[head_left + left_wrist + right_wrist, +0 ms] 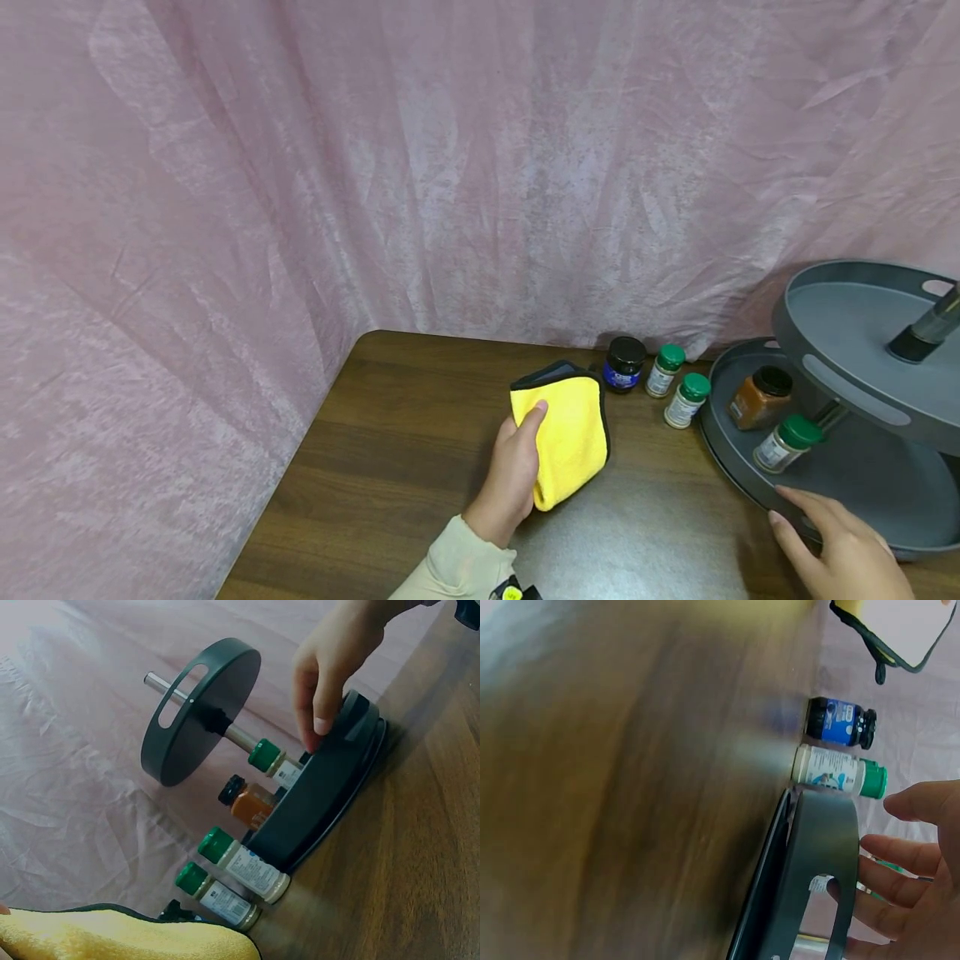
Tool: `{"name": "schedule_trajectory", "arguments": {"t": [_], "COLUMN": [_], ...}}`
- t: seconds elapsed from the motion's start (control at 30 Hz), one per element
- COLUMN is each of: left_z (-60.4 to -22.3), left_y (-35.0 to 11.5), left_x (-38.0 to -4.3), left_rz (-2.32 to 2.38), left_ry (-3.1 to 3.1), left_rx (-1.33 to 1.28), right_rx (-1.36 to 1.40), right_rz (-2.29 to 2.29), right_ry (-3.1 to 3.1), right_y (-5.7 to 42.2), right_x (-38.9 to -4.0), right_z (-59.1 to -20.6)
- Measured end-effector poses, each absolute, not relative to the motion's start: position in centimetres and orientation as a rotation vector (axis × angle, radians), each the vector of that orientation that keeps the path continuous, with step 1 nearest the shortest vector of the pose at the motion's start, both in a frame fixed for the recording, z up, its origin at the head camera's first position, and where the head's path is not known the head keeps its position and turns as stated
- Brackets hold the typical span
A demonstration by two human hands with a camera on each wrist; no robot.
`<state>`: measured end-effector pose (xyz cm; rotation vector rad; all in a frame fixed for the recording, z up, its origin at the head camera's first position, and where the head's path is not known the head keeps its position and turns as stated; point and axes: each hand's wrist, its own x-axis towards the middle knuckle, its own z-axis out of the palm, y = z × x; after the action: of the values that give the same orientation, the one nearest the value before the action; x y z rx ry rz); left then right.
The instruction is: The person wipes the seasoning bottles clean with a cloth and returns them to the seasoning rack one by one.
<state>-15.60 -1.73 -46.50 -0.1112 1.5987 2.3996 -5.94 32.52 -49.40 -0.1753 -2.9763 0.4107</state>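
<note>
My left hand point(513, 471) holds a folded yellow cloth point(570, 433) with dark edging above the wooden table, thumb on its near face. At the near rim of a grey two-tier round tray point(892, 492), my right hand point(847, 546) has its fingers spread and fairly straight, with fingertips at the lower tier's wall. Inside that lower tier stand an orange-brown jar with a black lid point(761, 398) and a green-capped seasoning bottle point(787, 443). The right wrist view shows the fingers point(900, 855) beside the slotted handle point(821, 885).
Left of the tray, two green-capped bottles point(686, 402) and a dark jar with a blue label point(624, 365) stand on the table point(390, 442). The upper tier point(847, 312) overhangs part of the lower one. A pink curtain point(480, 183) hangs behind the table.
</note>
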Motion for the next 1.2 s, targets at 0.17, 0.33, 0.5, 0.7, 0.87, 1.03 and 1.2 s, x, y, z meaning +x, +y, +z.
{"name": "schedule_trajectory", "arguments": {"t": [0.17, 0.33, 0.5, 0.7, 0.87, 1.03, 1.2], "left_z": [-46.5, -46.5, -46.5, -46.5, -46.5, -46.5, -46.5], "left_y": [-1.7, -1.8, -1.8, -1.9, -1.9, -1.9, -1.9], "left_x": [-15.6, -15.6, -15.6, -15.7, -15.7, -15.6, -15.6], "left_rz": [2.403, 2.401, 2.391, 2.378, 2.380, 2.371, 2.374], "left_ry": [1.595, 1.594, 1.614, 1.624, 1.620, 1.620, 1.618], "left_rx": [-0.114, -0.112, -0.120, -0.128, -0.125, -0.128, -0.133], "right_rx": [-0.132, -0.134, -0.164, -0.103, -0.050, -0.033, -0.054], "right_rz": [0.441, 0.453, 0.521, 0.616, 0.667, 0.676, 0.693], "right_ry": [-2.978, -3.052, -3.135, -3.054, -2.973, -2.932, -2.967], "right_y": [31.7, 30.8, 30.1, 29.3, 28.5, 28.2, 28.6], "right_x": [-6.7, -8.0, -9.2, -10.1, -10.6, -10.7, -10.3], "right_z": [-49.0, -48.3, -47.6, -47.7, -48.0, -48.1, -47.8]}}
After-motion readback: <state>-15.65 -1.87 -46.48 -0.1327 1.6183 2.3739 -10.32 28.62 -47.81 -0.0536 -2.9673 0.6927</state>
